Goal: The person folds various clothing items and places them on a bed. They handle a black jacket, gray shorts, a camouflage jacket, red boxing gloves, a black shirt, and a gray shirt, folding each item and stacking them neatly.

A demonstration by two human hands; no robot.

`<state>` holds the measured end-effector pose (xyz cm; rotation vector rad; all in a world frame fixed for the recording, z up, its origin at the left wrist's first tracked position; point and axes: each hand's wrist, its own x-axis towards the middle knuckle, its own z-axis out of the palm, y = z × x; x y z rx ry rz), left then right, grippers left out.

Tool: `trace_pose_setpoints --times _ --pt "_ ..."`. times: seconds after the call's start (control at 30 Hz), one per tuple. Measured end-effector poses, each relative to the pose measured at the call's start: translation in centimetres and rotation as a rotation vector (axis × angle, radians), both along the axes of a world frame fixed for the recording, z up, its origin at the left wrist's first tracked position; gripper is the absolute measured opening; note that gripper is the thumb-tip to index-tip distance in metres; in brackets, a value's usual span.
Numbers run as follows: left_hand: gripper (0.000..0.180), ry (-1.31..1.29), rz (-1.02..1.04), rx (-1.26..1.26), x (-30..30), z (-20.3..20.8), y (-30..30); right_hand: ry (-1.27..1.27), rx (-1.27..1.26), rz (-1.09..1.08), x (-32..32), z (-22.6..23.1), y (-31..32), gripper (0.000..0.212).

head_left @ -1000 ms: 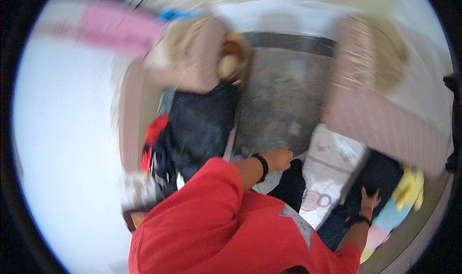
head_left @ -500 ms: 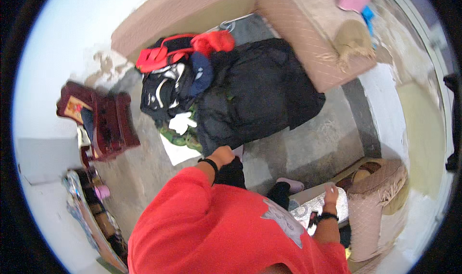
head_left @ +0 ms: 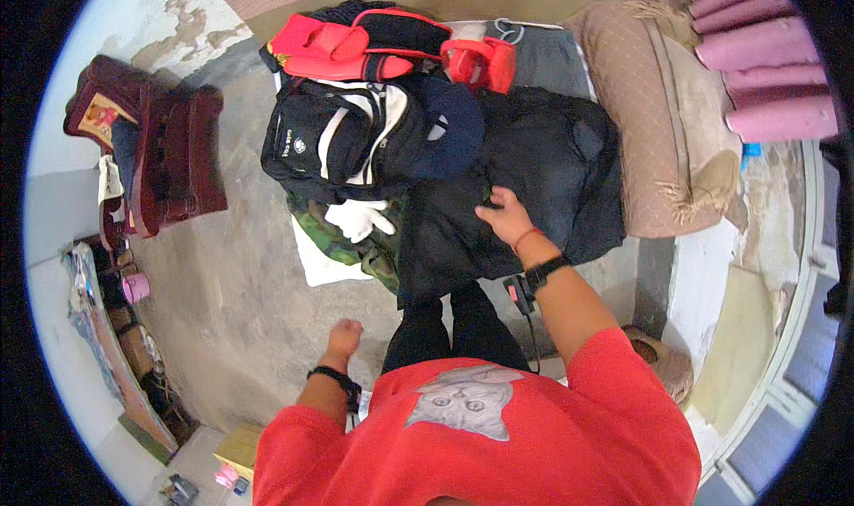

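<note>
A large black cloth (head_left: 534, 164), thin and crumpled, lies spread out before me. Over its middle reaches my right hand (head_left: 509, 216), thumb and fingers apart, close to the fabric; contact is hard to judge. My left hand (head_left: 344, 339) hangs low over the floor, away from everything, its fingers loosely curled with nothing visible in them. Left of the cloth rests a black and white backpack (head_left: 325, 141), with a navy cap (head_left: 454, 132) against its right side. White gloves (head_left: 358, 220) lie on a camouflage cloth (head_left: 316, 230) just below the backpack.
Behind the backpack lie red straps (head_left: 329, 48) and a red item (head_left: 480, 61). A tan cushioned seat (head_left: 632, 124) bounds the right, under pink curtains (head_left: 765, 70). A dark red wooden chair (head_left: 173, 168) stands left, near a low shelf (head_left: 133, 364).
My right hand has left the silver patterned surface at lower right and come over the black cloth. My left hand has let go of the cloth's near edge and dropped back left.
</note>
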<state>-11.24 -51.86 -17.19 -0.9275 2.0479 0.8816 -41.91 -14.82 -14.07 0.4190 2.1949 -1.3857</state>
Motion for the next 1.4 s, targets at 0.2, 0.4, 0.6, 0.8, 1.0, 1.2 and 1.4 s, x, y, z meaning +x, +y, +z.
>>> trace_pose_setpoints --times 0.2,0.4,0.6,0.8,1.0,1.2,1.4 --pt "0.035 -0.100 0.146 0.047 7.9 2.4 4.7 -0.219 -0.167 -0.230 -10.5 -4.0 -5.6 0.062" --pt "0.029 0.034 0.223 0.063 6.6 2.9 6.9 -0.021 -0.179 -0.340 -10.5 -4.5 -3.2 0.040" --pt "0.031 0.141 0.207 0.111 -2.1 5.5 9.6 0.144 -0.032 -0.523 -7.4 1.9 9.7 0.039" --pt "0.026 0.098 0.179 0.157 -5.7 6.4 12.3 0.216 -0.287 -0.674 -7.0 6.7 17.9 0.026" --pt "0.024 0.033 0.153 0.193 -7.0 6.8 13.4 0.222 -0.616 -0.614 -11.6 9.3 12.7 0.055" --pt "0.026 0.063 0.162 0.187 -6.2 7.0 13.7 -0.003 -0.934 -0.275 -11.0 6.4 6.4 0.074" --pt "0.027 -0.002 0.168 0.147 -3.5 6.3 13.6 -0.548 -0.282 -0.103 -6.7 0.4 1.6 0.079"
